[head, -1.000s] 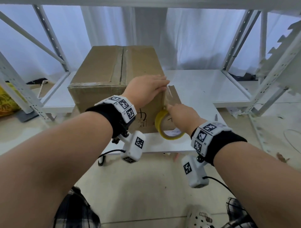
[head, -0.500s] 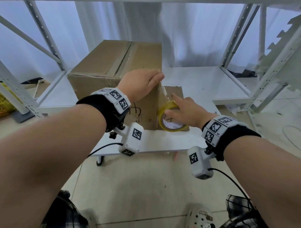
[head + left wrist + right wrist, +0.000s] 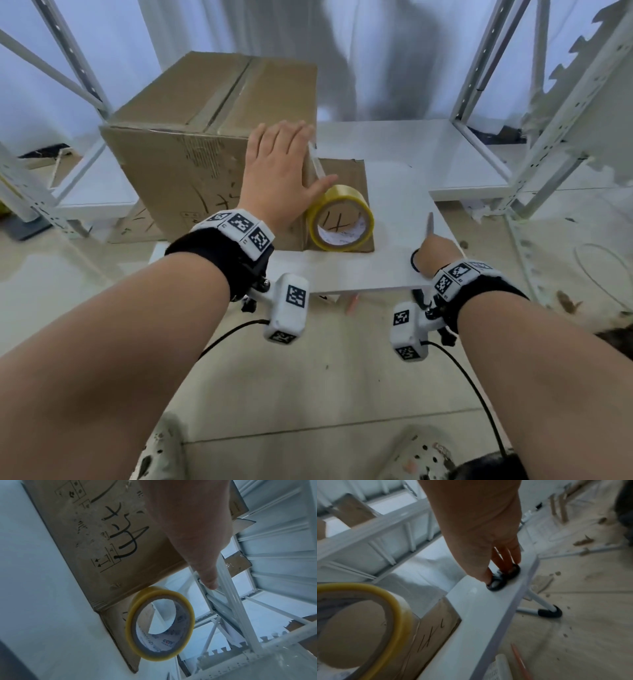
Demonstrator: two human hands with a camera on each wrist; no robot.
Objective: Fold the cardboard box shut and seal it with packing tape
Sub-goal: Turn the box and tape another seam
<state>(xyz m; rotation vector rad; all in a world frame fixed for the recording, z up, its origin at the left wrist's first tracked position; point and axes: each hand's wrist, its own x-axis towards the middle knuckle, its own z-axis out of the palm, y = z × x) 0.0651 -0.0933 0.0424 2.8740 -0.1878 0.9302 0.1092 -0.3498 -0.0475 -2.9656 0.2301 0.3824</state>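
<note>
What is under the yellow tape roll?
The tape roll hangs above a flat cardboard flap lying on the white table. Whether it touches the flap cannot be seen.

We count one cardboard box [image 3: 191, 144], one tape roll [image 3: 339, 222], one pair of scissors [image 3: 428, 236], two hands.

Brown box [image 3: 191, 150] upright on white table, top flaps shut and taped, yellow tape roll [image 3: 339, 222] on edge — hanging by its strip at the right corner.
</note>
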